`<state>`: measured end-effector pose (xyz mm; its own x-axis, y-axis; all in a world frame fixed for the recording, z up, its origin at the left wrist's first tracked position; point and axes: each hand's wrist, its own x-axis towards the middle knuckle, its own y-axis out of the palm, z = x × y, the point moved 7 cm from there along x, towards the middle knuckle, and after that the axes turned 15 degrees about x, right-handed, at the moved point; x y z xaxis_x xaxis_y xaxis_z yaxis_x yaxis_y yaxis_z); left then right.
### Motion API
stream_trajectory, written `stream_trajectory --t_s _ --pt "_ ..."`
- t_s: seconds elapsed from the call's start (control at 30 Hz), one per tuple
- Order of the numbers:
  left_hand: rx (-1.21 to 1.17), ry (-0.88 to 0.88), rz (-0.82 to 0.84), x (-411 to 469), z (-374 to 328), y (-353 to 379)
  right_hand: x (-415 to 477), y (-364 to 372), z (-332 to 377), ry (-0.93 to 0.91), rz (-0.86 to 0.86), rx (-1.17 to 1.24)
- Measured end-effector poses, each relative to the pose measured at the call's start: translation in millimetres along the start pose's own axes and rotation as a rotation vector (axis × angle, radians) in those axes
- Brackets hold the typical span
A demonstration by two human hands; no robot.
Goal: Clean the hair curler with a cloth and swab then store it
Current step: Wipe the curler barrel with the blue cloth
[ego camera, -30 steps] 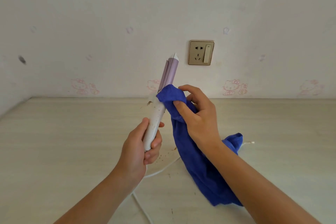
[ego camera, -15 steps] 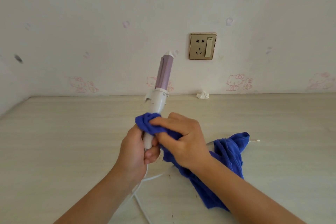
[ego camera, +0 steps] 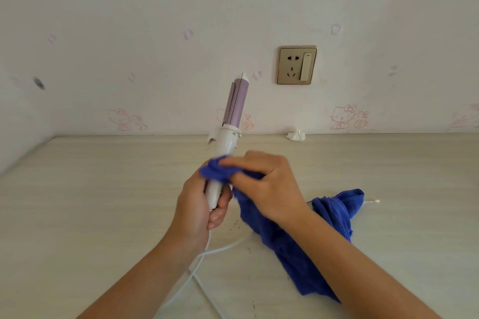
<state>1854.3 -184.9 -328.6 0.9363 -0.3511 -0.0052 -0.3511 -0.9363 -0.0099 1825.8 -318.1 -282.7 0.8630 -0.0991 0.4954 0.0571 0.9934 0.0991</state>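
The hair curler [ego camera: 228,142] stands nearly upright above the table, its purple barrel on top and white handle below. My left hand [ego camera: 199,204] grips the bottom of the handle. My right hand [ego camera: 267,189] pinches a fold of the blue cloth [ego camera: 293,248] against the handle just above my left hand. The rest of the cloth hangs down and trails on the table to the right. A cotton swab [ego camera: 372,201] lies on the table beyond the cloth's far end. The curler's white cord [ego camera: 207,254] runs down from my left hand.
The light wooden table [ego camera: 103,202] meets a white wall with pink cartoon stickers. A gold wall socket [ego camera: 297,65] sits above the curler's tip. A crumpled white tissue [ego camera: 295,135] lies at the table's back edge. Small dark crumbs dot the table near the cord.
My right hand has slid the cloth down from the barrel's base to the lower handle, next to my left hand. The curler has swung more upright.
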Motion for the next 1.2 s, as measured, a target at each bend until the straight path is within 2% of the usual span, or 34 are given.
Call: stream_trajectory --t_s 0.07,0.1,0.23,0.3,0.33,0.4,0.47,0.5,0.57,0.67,0.7,0.73,0.8,0.87,0.9,0.97,1.07,1.1,1.13,1.2 --pt "0.078 0.001 0.016 -3.5 1.4 6.1 7.6 -13.6 7.8 -0.052 -0.132 0.011" --pt "0.085 0.006 0.020 -4.9 2.0 8.6 6.3 -14.0 8.4 -0.060 -0.128 0.010" --pt "-0.108 -0.039 -0.080 -1.7 1.9 -5.2 -20.9 22.0 -10.7 0.117 0.257 -0.004" --pt "-0.113 -0.028 -0.094 1.1 -2.4 -9.9 -24.0 29.6 -14.1 0.122 0.317 -0.054" --pt "-0.110 -0.031 -0.089 1.6 -3.2 -10.0 -19.9 27.7 -11.7 0.094 0.269 -0.070" --pt "-0.136 -0.039 -0.061 1.3 -2.3 -6.4 -8.0 15.8 -2.8 0.001 0.064 -0.113" --pt "-0.134 -0.047 -0.010 -0.9 -1.0 2.4 -0.6 -0.4 4.6 -0.083 -0.147 -0.092" --pt "-0.124 -0.055 0.009 -2.3 0.4 6.7 0.2 -6.3 6.4 -0.108 -0.200 -0.062" --pt "-0.128 -0.063 0.003 -4.4 0.2 8.1 -3.3 -7.8 4.4 -0.094 -0.144 -0.017" --pt "-0.127 -0.077 -0.072 -1.8 -5.8 -3.8 -19.9 21.0 -9.3 0.034 0.190 -0.023" --pt "-0.118 -0.087 -0.081 -1.4 -6.6 -5.8 -22.9 27.1 -9.9 0.025 0.230 -0.085" --pt "-0.130 -0.090 -0.079 -1.7 -7.0 -5.4 -20.7 26.7 -7.7 -0.006 0.189 -0.123" --pt "-0.159 -0.052 -0.049 -5.2 -8.3 -0.3 -7.5 9.1 2.8 -0.086 -0.043 -0.117" --pt "-0.088 0.001 -0.013 -9.6 -7.4 7.1 0.8 -12.7 13.0 -0.152 -0.253 -0.074" --pt "-0.048 0.019 -0.005 -11.1 -7.0 9.2 0.9 -20.2 14.0 -0.165 -0.302 -0.062" --pt "-0.051 0.027 -0.020 -11.0 -8.1 8.3 -4.7 -17.1 10.3 -0.143 -0.234 -0.071" --pt "-0.188 -0.073 -0.070 -4.9 -7.1 0.4 -21.9 22.0 -2.8 -0.069 0.130 -0.075" --pt "-0.200 -0.084 -0.073 -4.1 -7.5 -0.9 -23.2 27.5 -3.6 -0.071 0.165 -0.098" --pt "-0.199 -0.074 -0.069 -4.1 -8.0 -1.4 -19.2 24.3 -2.0 -0.080 0.115 -0.115" --pt "-0.169 -0.024 -0.033 -7.1 -9.4 2.7 -6.5 -0.9 6.0 -0.101 -0.131 -0.103"
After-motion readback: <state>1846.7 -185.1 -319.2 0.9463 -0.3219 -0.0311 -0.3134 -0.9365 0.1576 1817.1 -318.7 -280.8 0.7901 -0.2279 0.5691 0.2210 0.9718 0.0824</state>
